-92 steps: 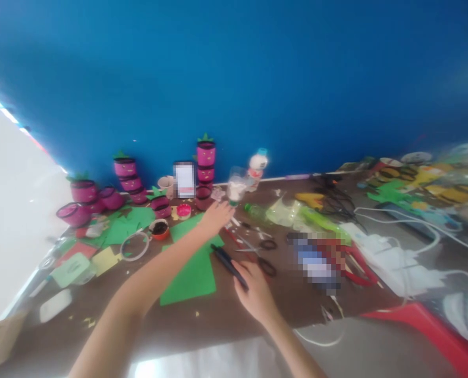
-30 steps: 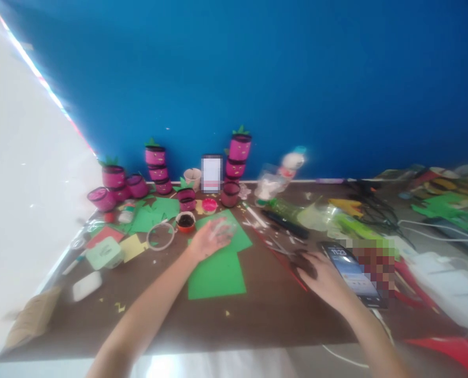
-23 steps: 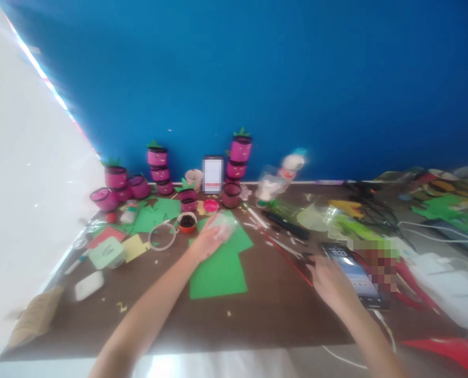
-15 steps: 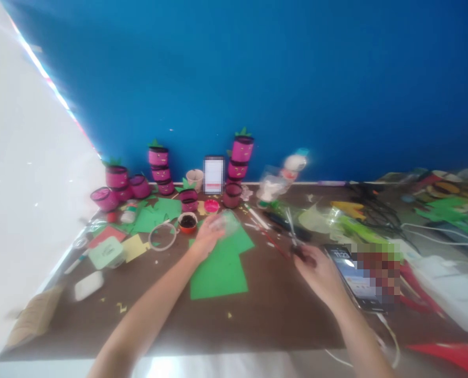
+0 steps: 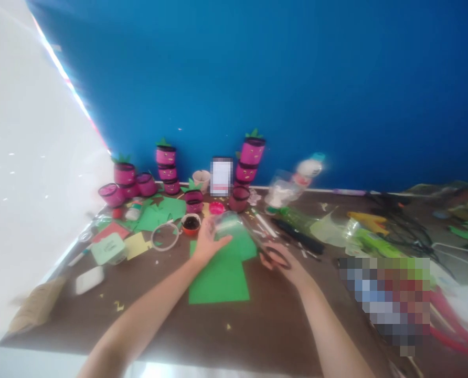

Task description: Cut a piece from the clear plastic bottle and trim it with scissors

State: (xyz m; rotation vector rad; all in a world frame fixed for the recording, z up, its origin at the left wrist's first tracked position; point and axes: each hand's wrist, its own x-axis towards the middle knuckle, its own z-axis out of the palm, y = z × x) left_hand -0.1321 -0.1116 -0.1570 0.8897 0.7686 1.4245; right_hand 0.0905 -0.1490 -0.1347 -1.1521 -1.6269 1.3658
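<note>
Landmark: the lower green sheet [image 5: 219, 286], lying flat on the brown table [image 5: 167, 328]. The left hand [image 5: 209, 242] is over the far part of the green sheet and holds a piece of clear plastic [image 5: 229, 223]. Its fingers are at the left side of the plastic, the thumb spread away from them along the near side; the exact contact is blurred. The plastic is beyond the green sheet, above a second sheet [image 5: 245, 245] that overlaps it.

The right hand [image 5: 283, 262] is to the right of the green sheet, its fingers closed around the handles of the scissors [image 5: 278, 256]. The blades point away, towards the plastic; whether they touch it cannot be determined.

Beyond the green sheet: an orange cup [image 5: 191, 224] with dark contents, a pink dish [image 5: 217, 208] and an upright phone [image 5: 221, 176]. To its left: a white case [image 5: 89, 280] and a pale green box [image 5: 108, 248]. To its right, farther back: a black tool [image 5: 300, 236] and, leaning, a white bottle [image 5: 309, 168].
</note>
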